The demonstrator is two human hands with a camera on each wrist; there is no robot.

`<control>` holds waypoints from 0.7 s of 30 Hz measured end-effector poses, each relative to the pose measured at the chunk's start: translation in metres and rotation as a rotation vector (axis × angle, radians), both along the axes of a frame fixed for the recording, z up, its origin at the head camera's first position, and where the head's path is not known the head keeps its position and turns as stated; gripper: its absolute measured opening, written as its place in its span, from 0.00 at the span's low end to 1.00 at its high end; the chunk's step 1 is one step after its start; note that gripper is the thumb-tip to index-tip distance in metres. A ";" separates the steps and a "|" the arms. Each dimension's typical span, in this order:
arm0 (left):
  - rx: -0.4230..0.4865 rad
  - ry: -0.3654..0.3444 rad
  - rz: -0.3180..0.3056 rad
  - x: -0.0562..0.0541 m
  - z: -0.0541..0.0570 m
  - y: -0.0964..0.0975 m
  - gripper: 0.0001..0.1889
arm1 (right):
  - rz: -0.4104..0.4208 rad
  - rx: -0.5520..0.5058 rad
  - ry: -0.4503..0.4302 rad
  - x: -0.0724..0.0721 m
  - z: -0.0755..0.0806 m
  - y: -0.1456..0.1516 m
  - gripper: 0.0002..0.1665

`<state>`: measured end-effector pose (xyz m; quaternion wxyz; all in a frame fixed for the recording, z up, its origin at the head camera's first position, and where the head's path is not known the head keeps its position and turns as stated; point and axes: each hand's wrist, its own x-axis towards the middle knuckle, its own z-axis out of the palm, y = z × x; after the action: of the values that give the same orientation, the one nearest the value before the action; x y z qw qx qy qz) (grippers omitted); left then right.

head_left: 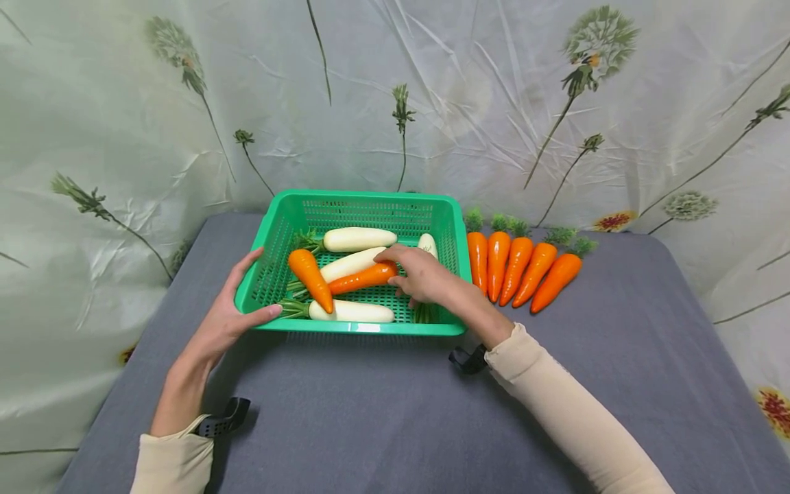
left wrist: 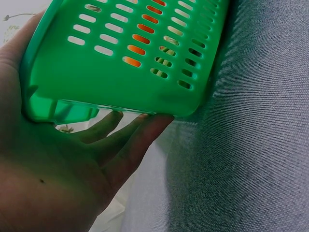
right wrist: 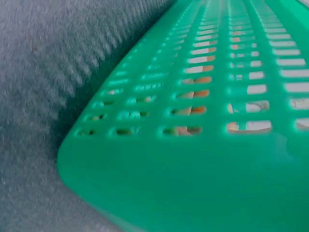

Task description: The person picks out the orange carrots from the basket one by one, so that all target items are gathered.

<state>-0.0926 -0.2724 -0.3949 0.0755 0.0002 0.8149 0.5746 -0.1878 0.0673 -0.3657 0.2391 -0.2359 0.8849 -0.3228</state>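
Observation:
A green plastic basket [head_left: 370, 329] stands on the table with several white radishes [head_left: 360, 239] and two carrots inside. My right hand [head_left: 422, 274] reaches over the front right of it and grips the thick end of one carrot [head_left: 358, 280], whose tip points left. The other carrot [head_left: 311, 278] lies slantwise across the radishes at the left. At the basket's left front corner, my left hand [head_left: 225, 315] holds the rim, thumb at the front and fingers along the left side. In the left wrist view, that hand [left wrist: 96, 154] wraps the corner. The right wrist view shows only the basket wall [right wrist: 183, 179] and cloth.
Right of the basket, several orange carrots [head_left: 518, 267] with green tops lie fanned in a row. Grey cloth [head_left: 370, 412] covers the table. A pale curtain with dandelion prints [head_left: 370, 123] hangs behind and beside it.

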 end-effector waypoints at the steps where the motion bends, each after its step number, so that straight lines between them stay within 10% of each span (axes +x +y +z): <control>1: 0.001 -0.001 -0.001 0.000 0.000 0.000 0.53 | 0.002 -0.014 0.014 -0.001 0.000 0.002 0.31; 13: 0.000 0.002 0.000 -0.001 0.000 0.002 0.53 | -0.045 -0.214 0.260 -0.012 0.002 0.017 0.18; 21: -0.006 0.004 0.005 0.000 0.000 0.001 0.53 | -0.103 -0.375 0.241 -0.019 0.013 0.035 0.24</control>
<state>-0.0925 -0.2711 -0.3945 0.0724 -0.0006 0.8167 0.5725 -0.2073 0.1028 -0.3528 0.0670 -0.2678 0.8423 -0.4629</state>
